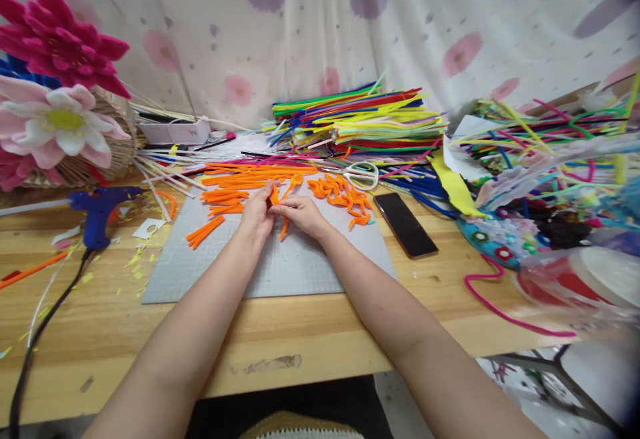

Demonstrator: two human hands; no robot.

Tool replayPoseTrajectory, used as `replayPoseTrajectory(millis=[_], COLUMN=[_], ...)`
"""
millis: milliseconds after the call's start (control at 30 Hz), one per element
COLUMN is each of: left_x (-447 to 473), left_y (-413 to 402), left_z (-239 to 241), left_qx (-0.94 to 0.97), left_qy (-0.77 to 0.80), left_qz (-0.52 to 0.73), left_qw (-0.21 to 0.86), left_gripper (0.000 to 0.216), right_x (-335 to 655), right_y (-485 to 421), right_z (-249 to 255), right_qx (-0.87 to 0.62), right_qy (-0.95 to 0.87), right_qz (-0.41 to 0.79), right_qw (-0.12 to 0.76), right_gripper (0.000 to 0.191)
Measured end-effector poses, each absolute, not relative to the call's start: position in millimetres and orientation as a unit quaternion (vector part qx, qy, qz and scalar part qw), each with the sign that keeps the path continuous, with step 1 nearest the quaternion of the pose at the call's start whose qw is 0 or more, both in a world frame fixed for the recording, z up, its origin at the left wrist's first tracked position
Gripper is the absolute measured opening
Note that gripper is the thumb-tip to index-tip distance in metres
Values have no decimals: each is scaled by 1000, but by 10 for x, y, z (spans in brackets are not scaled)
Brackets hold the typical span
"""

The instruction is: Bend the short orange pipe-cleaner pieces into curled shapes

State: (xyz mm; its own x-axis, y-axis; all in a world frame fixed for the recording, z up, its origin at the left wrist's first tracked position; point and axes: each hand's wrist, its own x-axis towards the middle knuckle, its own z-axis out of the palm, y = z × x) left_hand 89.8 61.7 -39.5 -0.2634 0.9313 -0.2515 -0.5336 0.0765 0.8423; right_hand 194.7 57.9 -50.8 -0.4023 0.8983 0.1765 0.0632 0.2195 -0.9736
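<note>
My left hand [258, 211] and my right hand [302, 215] meet over a grey cutting mat [300, 280]. Both pinch a bent orange pipe cleaner [284, 228], whose tail hangs down between them. Part of it is hidden by the fingers. Just left of my left hand lie cut orange pipe cleaner pieces [224, 199], and a few more rest lower on the mat. Longer orange pipe cleaners [235, 179] stretch along the mat's far edge. Beyond my right hand is a heap of curled orange pieces [345, 193].
Scissors [363, 175] lie at the mat's far right corner, with a phone [406, 224] beside it. Colourful pipe cleaner bundles [365, 122] are piled behind. A corded blue glue gun [100, 215] stands left, near fuzzy flowers [65, 119]. Craft clutter and a plastic tub [580, 279] occupy the right.
</note>
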Motion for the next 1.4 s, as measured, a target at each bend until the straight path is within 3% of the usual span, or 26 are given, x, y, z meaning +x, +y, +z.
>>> replayPoseTrajectory(millis=[300,467,867,1100,1400], left_x=[705,631,752,725,747], left_y=[576,583,547,544,586], left_z=[-355,-378,-370,-369,-360], left_qx=[354,415,458,427,382], left_qy=[451,465,520,483,490], left_qz=[523,496,501,482,468], left_qw=[631,604,518,594,628], left_gripper=[33,31,31,30,27], right_x=[2024,2042,2071,2026,2010], right_y=[515,538,598,606,537], right_z=[-424,-440,-583,-566,-556], right_qx=[-358,-353,-391,-408,-446], right_qy=[-630,-647,-757,-728,-752], right_qz=[560,559,366,400,274], right_qw=[402,379,375,379,401], right_gripper=[20,18,13,15,17])
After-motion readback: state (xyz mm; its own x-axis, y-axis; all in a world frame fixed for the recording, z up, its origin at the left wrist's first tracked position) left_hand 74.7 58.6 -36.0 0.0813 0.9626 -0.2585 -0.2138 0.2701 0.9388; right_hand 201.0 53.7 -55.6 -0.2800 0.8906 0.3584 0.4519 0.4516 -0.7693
